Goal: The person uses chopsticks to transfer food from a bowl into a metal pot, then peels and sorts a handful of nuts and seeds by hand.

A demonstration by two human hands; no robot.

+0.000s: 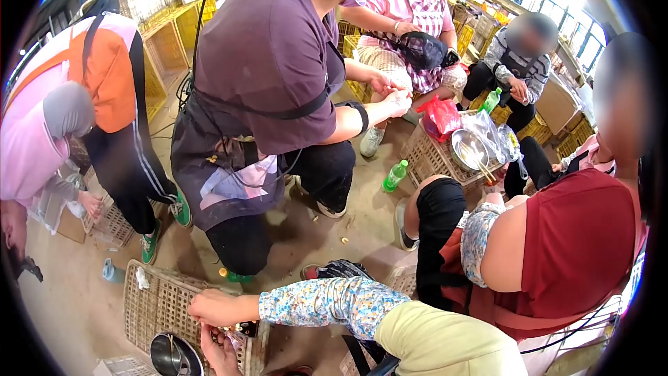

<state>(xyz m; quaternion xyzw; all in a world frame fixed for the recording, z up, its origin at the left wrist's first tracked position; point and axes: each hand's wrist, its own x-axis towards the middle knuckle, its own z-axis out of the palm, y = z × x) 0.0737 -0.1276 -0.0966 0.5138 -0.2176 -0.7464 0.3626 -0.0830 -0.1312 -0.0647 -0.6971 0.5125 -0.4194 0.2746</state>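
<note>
My right hand [221, 307], below a floral sleeve, reaches over an upturned beige plastic crate [149, 299]. Its fingers are bent down and pressed together; whatever is in them is hidden. Just under it, at the bottom edge, is my left hand [220, 354], fingers curled, with something small and dark by the fingertips that I cannot make out. Left of my hands stands a dark bowl [164, 354] with thin sticks in it. Beside my right wrist lie small dark and pale items, partly covered. A crumpled white tissue [142, 278] rests on the crate.
A person in a purple shirt [261, 63] stands close ahead; a person in a red top [581, 251] sits at right. Another crate [424, 153] bears a metal bowl [468, 150] and a red bag [441, 117]. A green bottle [395, 176] and a blue cup [111, 271] stand on the floor.
</note>
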